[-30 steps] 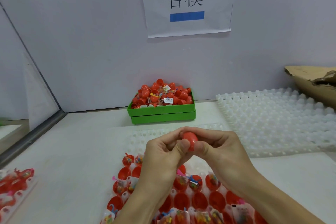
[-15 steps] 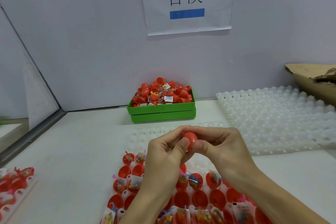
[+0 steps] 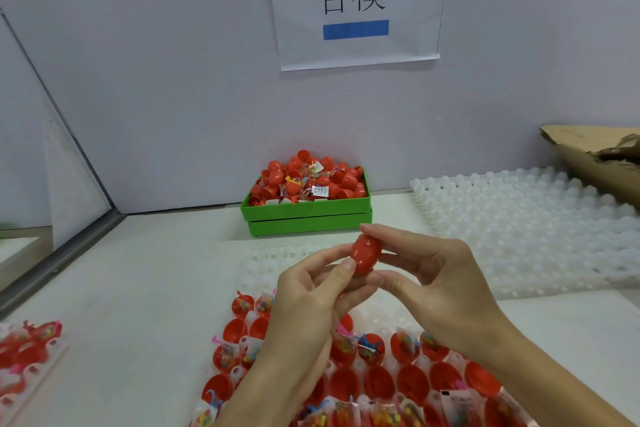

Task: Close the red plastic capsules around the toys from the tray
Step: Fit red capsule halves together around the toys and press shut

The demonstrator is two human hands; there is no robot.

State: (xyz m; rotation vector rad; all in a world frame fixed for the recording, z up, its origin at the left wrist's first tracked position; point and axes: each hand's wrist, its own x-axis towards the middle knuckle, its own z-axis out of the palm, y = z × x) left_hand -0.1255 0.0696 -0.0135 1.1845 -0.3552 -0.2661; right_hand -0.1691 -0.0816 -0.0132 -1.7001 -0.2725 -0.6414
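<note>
Closed red egg-shaped plastic capsule (image 3: 364, 255), pinched between fingertips of left hand (image 3: 311, 291) and right hand (image 3: 436, 274), above white moulded plastic tray (image 3: 266, 258).

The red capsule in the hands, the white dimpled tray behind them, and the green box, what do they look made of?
Red capsule: smooth, glossy hard plastic, with soft highlights. White dimpled tray: thin, translucent formed plastic, judging by its milky domes. Green box: opaque, matte rigid plastic, probably moulded.
</note>
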